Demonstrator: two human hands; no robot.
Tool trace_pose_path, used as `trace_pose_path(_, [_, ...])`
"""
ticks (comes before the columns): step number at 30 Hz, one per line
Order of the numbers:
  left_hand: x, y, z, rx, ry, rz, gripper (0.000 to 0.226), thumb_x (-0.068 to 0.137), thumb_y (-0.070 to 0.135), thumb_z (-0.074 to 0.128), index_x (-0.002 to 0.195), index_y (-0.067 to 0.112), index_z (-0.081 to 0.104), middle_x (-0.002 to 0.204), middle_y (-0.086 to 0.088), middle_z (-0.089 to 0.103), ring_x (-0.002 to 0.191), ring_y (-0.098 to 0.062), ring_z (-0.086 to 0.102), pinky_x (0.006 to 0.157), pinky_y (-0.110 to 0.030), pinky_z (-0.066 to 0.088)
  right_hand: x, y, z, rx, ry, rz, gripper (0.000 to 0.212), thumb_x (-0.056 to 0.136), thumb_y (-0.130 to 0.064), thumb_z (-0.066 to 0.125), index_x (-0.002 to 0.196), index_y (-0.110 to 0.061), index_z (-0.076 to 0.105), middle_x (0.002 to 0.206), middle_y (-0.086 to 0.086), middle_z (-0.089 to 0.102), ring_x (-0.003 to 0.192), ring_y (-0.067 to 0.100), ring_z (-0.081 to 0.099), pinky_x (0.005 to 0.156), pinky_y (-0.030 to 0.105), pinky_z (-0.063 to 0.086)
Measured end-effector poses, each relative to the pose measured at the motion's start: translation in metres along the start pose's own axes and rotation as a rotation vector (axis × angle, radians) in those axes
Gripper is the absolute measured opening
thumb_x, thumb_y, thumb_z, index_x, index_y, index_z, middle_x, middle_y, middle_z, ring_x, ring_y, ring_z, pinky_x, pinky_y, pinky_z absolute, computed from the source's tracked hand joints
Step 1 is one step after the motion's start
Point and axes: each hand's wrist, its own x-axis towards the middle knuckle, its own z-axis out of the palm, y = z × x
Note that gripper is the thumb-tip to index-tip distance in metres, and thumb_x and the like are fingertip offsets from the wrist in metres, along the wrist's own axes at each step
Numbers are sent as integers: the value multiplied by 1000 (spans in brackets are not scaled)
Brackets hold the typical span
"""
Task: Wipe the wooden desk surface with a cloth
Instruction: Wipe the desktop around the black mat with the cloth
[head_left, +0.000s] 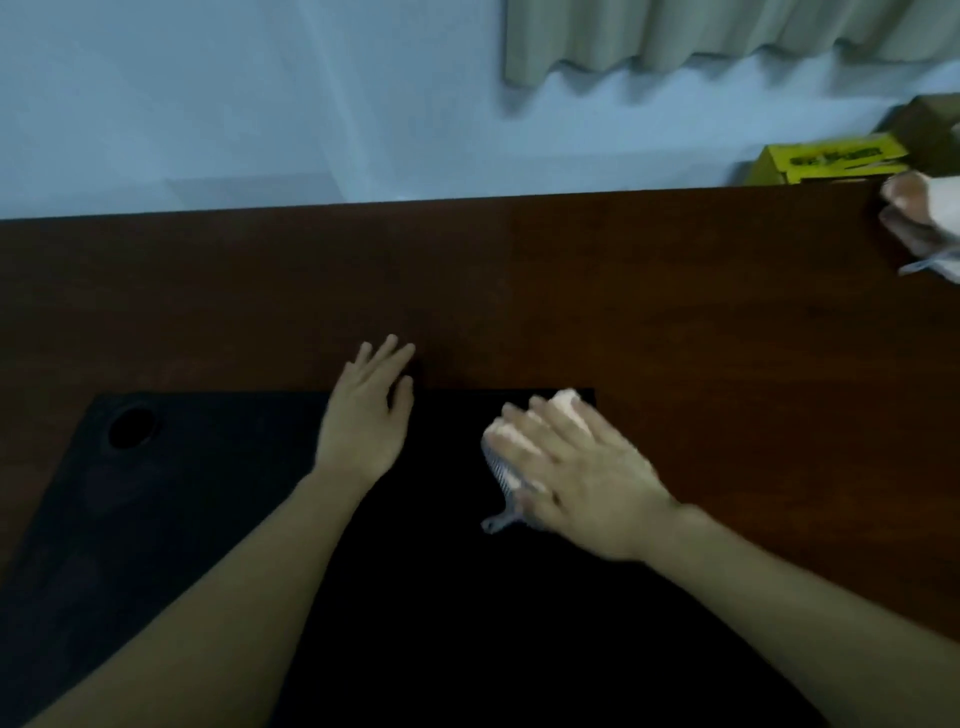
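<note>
Fingers (524, 415) of right hand (576, 478) laid flat, pressing pale peach folded cloth (511, 441) onto black rectangular mat (208, 493).
Cloth under fingers; long axis toward far right. Left hand (363, 421) flat, spread, empty, on dark wooden desk (675, 312) edge of mat.

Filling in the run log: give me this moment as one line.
left hand: flat on black mat edge | right hand: pressing cloth on mat | wooden desk: bare beyond mat | yellow box: far right
</note>
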Motion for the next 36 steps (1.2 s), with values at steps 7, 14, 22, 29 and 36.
trace_pose_path(7, [26,58,63,189,-13,-129,53,108,50,20,160,42,14,168,16,1,155,-11,-7,126,-36,-4,63,119,-34,35,95,425,63,106,-56,8,161,-37,-13,171,-3,-15,156,20,-18,124,49,-12])
trace_pose_path(14, [28,64,59,252,-32,-146,54,106,51,20,159,42,16,168,13,6,156,-13,-3,126,-39,1,17,49,-15,65,102,307,67,98,-56,0,161,-33,-11,172,0,-7,157,26,-10,124,52,-8])
trace_pose_path(22, [24,66,62,266,27,-147,54,106,48,26,159,38,23,168,10,13,156,-15,2,127,-42,5,26,91,-23,59,84,166,63,107,-57,18,161,-39,-9,171,-6,-11,156,19,-17,124,48,-13])
trace_pose_path(29, [26,65,60,243,12,-148,54,106,51,24,158,41,19,168,13,7,155,-12,-4,127,-41,1,61,98,-28,14,124,309,62,104,-56,5,159,-36,-16,171,-3,-14,156,21,-18,124,52,-12])
trace_pose_path(36, [25,63,60,251,-4,-142,55,105,50,24,159,40,18,168,11,7,156,-14,-3,127,-42,2,55,92,-22,30,132,328,65,101,-57,4,160,-35,-12,172,-1,-8,157,22,-13,124,52,-9])
